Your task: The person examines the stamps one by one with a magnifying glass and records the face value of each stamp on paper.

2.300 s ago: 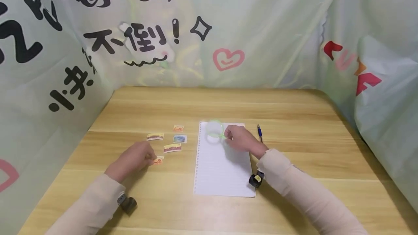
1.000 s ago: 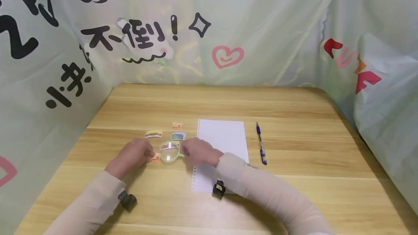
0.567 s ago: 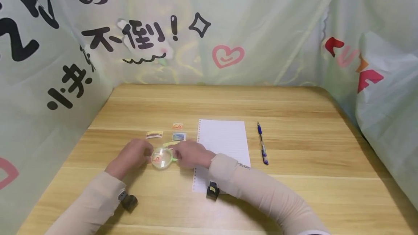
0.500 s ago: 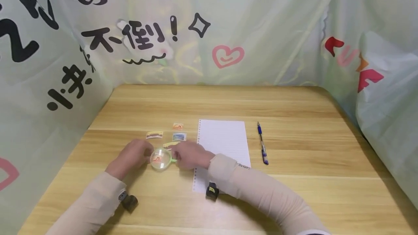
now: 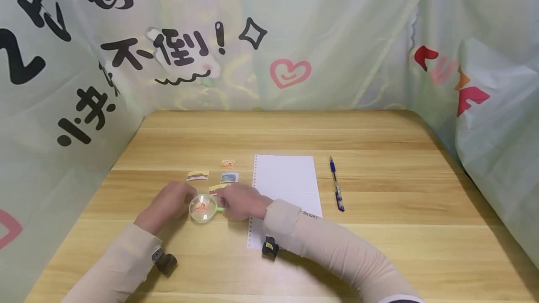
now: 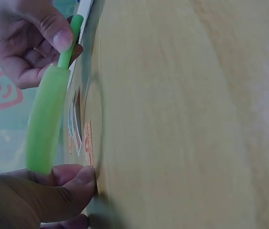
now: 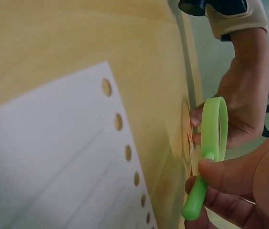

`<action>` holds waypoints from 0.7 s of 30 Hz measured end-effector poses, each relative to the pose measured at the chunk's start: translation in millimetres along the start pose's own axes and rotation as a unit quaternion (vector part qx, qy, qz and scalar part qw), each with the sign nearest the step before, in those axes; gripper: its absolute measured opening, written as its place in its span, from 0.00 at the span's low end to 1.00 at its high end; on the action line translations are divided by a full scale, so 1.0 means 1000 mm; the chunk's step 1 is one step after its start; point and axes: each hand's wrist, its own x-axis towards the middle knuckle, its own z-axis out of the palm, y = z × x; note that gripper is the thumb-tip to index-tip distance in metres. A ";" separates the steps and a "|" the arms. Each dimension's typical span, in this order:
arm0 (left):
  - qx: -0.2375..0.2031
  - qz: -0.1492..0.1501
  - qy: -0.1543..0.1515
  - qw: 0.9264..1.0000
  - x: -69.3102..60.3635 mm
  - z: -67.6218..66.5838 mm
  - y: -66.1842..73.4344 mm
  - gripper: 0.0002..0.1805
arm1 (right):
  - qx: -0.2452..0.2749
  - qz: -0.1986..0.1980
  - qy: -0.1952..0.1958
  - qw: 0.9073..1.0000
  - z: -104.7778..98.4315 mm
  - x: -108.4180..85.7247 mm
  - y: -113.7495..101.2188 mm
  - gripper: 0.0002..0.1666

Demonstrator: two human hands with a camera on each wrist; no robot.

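The green magnifying glass (image 6: 51,102) is held over an orange stamp (image 6: 88,143), visible through its lens in the head view. The right wrist view shows the handle pinched by the fingers of the right hand (image 5: 244,201), a grip mostly hidden from the head view; the left wrist view shows the rim clear of the tabletop (image 5: 370,139). Fingers of the left hand (image 5: 170,205) appear to pinch the stamp's edge, contact partly obscured. A yellow stamp (image 5: 215,189) lies partly covered by the right hand. The right sleeve (image 5: 332,237) obstructs the lined paper (image 5: 284,179); a ballpoint pen (image 5: 336,183) lies to its right.
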 end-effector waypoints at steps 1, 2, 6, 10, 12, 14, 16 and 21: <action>-0.004 -0.001 -0.001 1.000 0.000 0.000 0.000 0.18 | 0.004 0.002 -0.001 1.000 -0.001 -0.001 0.001 0.13; -0.005 0.001 -0.001 1.000 0.000 0.000 0.000 0.18 | 0.006 0.003 0.000 1.000 -0.002 -0.002 0.002 0.13; -0.004 0.008 0.000 1.000 0.000 0.000 0.000 0.17 | 0.012 0.011 0.007 1.000 -0.009 -0.007 0.006 0.12; -0.001 0.008 0.003 1.000 0.000 0.000 0.002 0.12 | 0.015 0.020 0.016 1.000 -0.018 -0.012 0.011 0.08; -0.010 0.001 0.000 1.000 -0.001 -0.001 0.003 0.08 | 0.015 0.023 0.021 0.999 -0.022 -0.015 0.014 0.07; -0.016 -0.007 -0.004 1.000 -0.001 -0.002 0.004 0.07 | 0.020 0.023 0.028 0.999 -0.026 -0.017 0.018 0.07; -0.018 -0.012 -0.007 1.000 -0.001 -0.002 0.004 0.07 | 0.020 0.026 0.036 0.999 -0.030 -0.020 0.023 0.07; -0.008 -0.009 -0.013 1.000 -0.002 -0.002 0.002 0.06 | 0.008 0.037 0.053 0.998 -0.038 -0.031 0.037 0.07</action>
